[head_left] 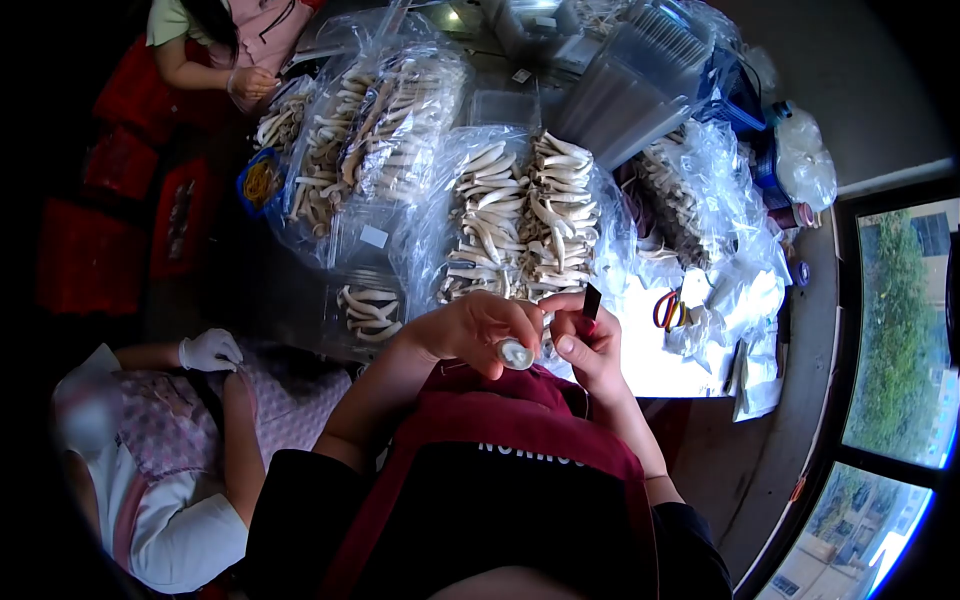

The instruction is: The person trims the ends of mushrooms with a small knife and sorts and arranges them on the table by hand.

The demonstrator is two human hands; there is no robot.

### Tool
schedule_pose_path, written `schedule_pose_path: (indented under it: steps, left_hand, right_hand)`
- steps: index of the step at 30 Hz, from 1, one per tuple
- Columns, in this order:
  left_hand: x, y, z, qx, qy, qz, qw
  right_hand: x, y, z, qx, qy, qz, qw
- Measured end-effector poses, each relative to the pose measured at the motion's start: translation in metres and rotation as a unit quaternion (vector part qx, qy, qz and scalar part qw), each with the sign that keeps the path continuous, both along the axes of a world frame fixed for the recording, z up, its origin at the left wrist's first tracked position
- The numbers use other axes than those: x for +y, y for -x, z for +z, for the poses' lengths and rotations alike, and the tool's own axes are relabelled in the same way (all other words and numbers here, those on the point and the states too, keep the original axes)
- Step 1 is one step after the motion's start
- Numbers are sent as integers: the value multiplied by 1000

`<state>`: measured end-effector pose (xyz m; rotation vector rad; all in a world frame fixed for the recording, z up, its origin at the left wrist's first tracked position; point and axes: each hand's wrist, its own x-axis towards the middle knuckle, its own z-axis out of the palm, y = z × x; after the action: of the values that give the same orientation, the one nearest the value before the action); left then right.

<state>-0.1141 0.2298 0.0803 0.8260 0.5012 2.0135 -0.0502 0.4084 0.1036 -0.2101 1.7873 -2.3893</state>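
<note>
My left hand [468, 325] is closed around a pale mushroom [516, 355], its round white end turned up towards me. Close beside it, my right hand [598, 350] grips a small knife [592, 302] with a dark blade and a reddish handle; the blade points up and away. Just beyond both hands, two rows of long-stemmed mushrooms [487, 215] lie on clear plastic film. A clear tray [370, 312] with several mushrooms sits left of my left hand.
Bagged mushrooms [400, 125] lie further back left, with stacked clear plastic trays [635, 85] at back right. Scissors [669, 310] lie on the bright surface to the right. A co-worker's gloved hand [211, 350] is at left, another person's hand [254, 83] at upper left, near red crates [95, 258].
</note>
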Motion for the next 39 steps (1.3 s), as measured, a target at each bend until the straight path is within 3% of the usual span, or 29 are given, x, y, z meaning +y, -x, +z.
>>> schedule_pose_path:
  steps: [3, 6, 10, 18, 23, 26, 39]
  left_hand:
    - [0, -3, 2, 55, 14, 60, 997]
    - [3, -5, -10, -97, -17, 97, 990]
    - [5, -2, -18, -320, 22, 186, 929]
    - [-7, 3, -35, -473, -6, 228, 851]
    - [-6, 1, -40, -505, 12, 260, 823]
    - [-3, -2, -40, -523, 13, 259, 812]
    - [9, -12, -48, -525, 50, 263, 807]
  right_hand:
    - [1, -1, -3, -24, 18, -19, 999]
    - [0, -2, -1, -42, 35, -32, 998]
    - [4, -3, -9, -69, 38, -54, 995]
    - [7, -3, -18, -93, 43, -83, 991]
    - [-6, 3, -20, -61, -141, -43, 987]
    - [-17, 8, -29, -37, -187, -15, 981]
    - [-26, 16, -45, -98, -128, 1, 987]
